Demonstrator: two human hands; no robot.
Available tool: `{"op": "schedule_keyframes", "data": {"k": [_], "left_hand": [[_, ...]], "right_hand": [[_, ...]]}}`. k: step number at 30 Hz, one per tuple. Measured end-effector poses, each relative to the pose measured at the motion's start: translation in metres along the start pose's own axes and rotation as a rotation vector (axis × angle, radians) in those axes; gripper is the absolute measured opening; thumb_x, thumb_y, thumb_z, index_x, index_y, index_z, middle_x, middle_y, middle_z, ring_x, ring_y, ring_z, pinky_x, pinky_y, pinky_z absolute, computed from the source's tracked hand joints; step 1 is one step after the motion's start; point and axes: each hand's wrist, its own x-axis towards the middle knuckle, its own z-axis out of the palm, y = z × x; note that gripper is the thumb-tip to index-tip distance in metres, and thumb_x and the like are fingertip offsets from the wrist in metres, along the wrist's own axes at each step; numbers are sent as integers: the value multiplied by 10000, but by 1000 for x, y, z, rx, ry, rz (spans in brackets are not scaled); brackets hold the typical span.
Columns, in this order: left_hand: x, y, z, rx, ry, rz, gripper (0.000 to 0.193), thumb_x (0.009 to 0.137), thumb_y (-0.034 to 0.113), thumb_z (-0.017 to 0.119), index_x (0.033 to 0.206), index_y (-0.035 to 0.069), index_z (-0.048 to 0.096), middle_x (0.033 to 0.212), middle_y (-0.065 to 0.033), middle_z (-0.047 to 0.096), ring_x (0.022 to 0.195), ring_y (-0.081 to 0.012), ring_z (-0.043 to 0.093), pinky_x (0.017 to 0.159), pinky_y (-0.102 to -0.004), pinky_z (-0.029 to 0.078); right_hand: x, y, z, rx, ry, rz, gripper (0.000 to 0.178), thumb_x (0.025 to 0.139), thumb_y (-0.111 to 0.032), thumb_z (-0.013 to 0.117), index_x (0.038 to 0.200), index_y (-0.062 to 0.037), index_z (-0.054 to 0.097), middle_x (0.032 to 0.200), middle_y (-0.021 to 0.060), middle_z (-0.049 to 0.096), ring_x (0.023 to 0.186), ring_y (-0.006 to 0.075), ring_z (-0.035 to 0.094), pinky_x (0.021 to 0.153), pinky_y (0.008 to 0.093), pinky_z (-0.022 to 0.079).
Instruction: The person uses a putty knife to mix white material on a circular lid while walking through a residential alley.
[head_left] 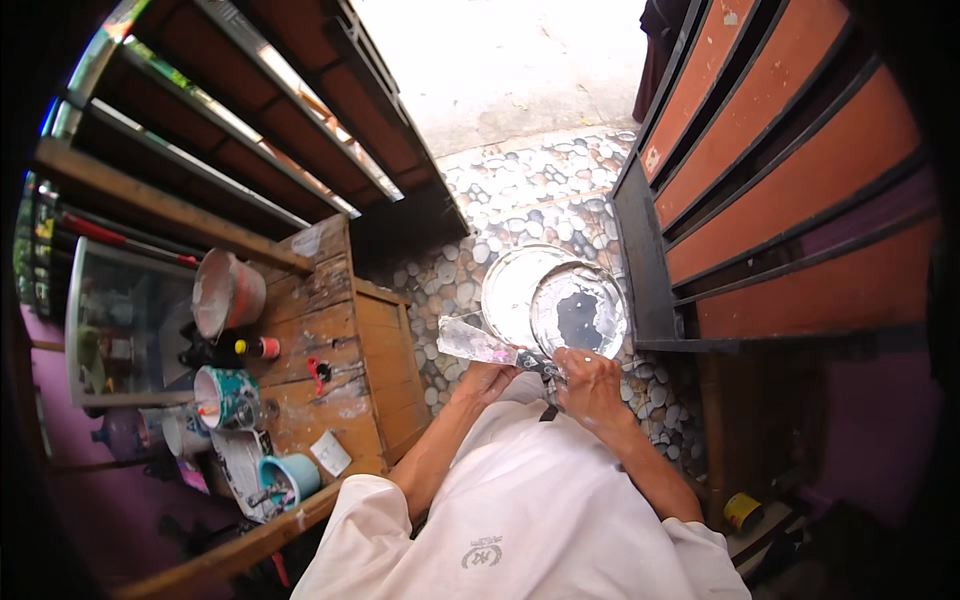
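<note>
In front of my body I hold a putty knife with a broad blade smeared white and a dark patterned handle. My right hand is closed around the handle end. My left hand is closed at the near edge of the blade, close to where it meets the handle; some of its fingers are hidden. Just beyond my hands, two round white-smeared containers overlap on the floor. The right one has a dark patch in its middle, and the left one looks white inside.
A wooden table on the left carries a pinkish bucket, a paint-streaked tub, a blue pail and a small bottle. Slatted gate panels flank both sides. Pebble-patterned floor leads to bright pavement.
</note>
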Motion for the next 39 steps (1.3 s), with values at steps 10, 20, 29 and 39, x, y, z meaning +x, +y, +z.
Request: {"op": "schedule_keyframes", "data": {"k": [10, 20, 29, 39], "left_hand": [[185, 162, 111, 22, 32, 76, 243, 897, 48, 502, 1125, -14, 442, 1024, -164, 590, 962, -259, 605, 899, -409, 504], [382, 303, 131, -9, 68, 174, 299, 847, -37, 489, 1140, -52, 435, 1102, -159, 580, 1016, -253, 594, 919, -400, 493], [503, 433, 137, -213, 323, 366, 326, 849, -50, 480, 1171, -35, 426, 1146, -171, 559, 1025, -272, 589, 910, -403, 491], [580, 562, 58, -436, 475, 668, 402, 829, -45, 504, 1222, -9, 429, 1171, -149, 552, 1054, -263, 571, 942, -400, 462]], "right_hand": [[235, 87, -46, 61, 55, -9, 279, 585, -20, 687, 835, -42, 565, 732, 118, 586, 704, 319, 595, 581, 396, 453], [510, 200, -29, 143, 55, -116, 233, 618, -45, 699, 813, -56, 572, 693, 122, 584, 643, 314, 596, 575, 390, 446], [764, 237, -8, 104, -350, -389, 271, 646, -92, 699, 886, -95, 573, 738, 102, 599, 726, 291, 609, 623, 408, 457], [1002, 187, 90, 120, -552, -656, 221, 646, -99, 680, 849, -87, 594, 718, 129, 599, 685, 336, 598, 603, 427, 456]]}}
